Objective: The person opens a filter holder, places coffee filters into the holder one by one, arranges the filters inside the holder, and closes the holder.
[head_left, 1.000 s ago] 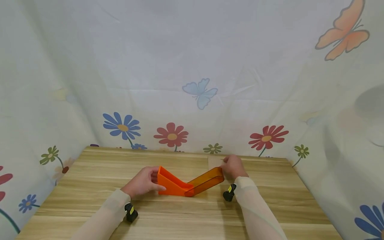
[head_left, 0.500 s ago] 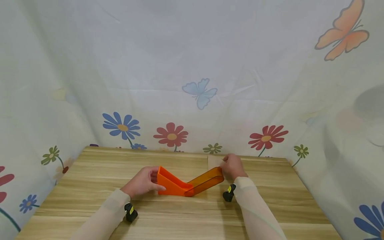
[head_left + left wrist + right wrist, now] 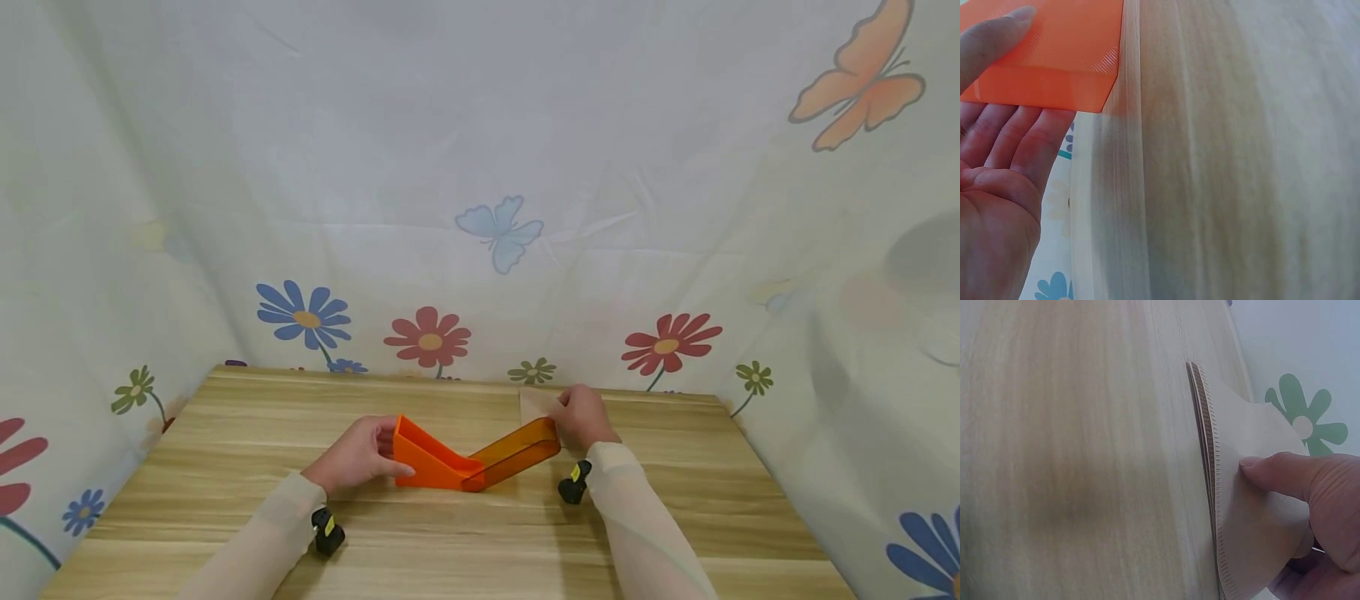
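Observation:
My left hand (image 3: 362,457) holds the orange filter box (image 3: 429,463) at its tall left end, thumb on the near face and the other fingers behind. The left wrist view shows the thumb (image 3: 994,40) lying on the box's flat side. From the box's low right end a see-through amber lid (image 3: 519,452) swings out, raised toward the right. Behind that lid, my right hand (image 3: 585,417) pinches tan paper coffee filters (image 3: 1250,525) by the thumb. They form a thin stack with a crimped edge, leaning over the wood in the right wrist view; the fingers beneath are partly hidden.
The wooden table (image 3: 442,550) reaches back to a pale flowered curtain (image 3: 375,167), which also hangs at both sides. A small black camera sits on each wrist, the left wrist camera (image 3: 327,532) and the right wrist camera (image 3: 573,483).
Both hands, the box and the filters keep their places. At the far left, the curtain has shifted slightly to the right.

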A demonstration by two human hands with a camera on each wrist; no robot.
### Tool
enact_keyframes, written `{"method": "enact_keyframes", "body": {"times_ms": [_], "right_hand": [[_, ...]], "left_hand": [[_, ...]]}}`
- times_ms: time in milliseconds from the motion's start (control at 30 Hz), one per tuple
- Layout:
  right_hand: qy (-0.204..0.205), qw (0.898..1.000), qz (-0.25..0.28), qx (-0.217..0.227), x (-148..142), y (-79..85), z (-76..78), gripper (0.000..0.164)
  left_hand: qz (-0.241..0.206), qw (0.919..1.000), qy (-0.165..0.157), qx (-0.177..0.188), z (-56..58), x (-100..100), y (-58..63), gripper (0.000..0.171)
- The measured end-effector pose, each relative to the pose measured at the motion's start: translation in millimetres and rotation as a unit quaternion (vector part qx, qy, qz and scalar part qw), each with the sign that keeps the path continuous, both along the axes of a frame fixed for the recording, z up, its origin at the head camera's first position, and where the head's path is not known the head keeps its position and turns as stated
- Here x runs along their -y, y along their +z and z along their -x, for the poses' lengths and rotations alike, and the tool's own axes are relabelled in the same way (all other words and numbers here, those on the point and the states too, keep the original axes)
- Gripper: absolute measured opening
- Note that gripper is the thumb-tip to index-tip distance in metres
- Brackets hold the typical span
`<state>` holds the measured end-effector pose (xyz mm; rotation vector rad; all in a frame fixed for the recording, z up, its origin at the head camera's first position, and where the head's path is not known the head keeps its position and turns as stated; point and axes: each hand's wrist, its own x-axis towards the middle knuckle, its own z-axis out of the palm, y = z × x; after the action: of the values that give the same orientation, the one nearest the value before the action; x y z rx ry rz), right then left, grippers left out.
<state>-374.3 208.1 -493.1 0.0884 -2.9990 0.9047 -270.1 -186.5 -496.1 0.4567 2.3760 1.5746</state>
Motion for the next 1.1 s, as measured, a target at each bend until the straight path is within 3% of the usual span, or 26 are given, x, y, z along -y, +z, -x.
{"method": "enact_keyframes", "body": {"times_ms": [133, 467, 800, 1100], "right_hand": [[0.008, 1.000, 0.005, -0.002, -1, 0.5, -1.6, 0.034], [-0.001, 0.995, 0.066, 0.076, -3, 15.7, -3.8, 0.041], [0.022, 0.991, 0.079, 0.107, -3, 53.5, -15.2, 0.035], [0.077, 0.990, 0.081, 0.082, 8, 87.8, -31.4, 0.026]], "left_hand": [[0.000, 1.0000, -0.001, 0.002, 0.0, -1, 0.2, 0.050], [-0.002, 1.0000, -0.001, -0.001, 0.3, -1, -0.3, 0.050], [-0.003, 1.0000, -0.006, -0.006, -0.2, -1, -0.1, 0.050], [-0.007, 0.9999, -0.007, -0.006, -0.7, 0, 0.6, 0.050]]}}
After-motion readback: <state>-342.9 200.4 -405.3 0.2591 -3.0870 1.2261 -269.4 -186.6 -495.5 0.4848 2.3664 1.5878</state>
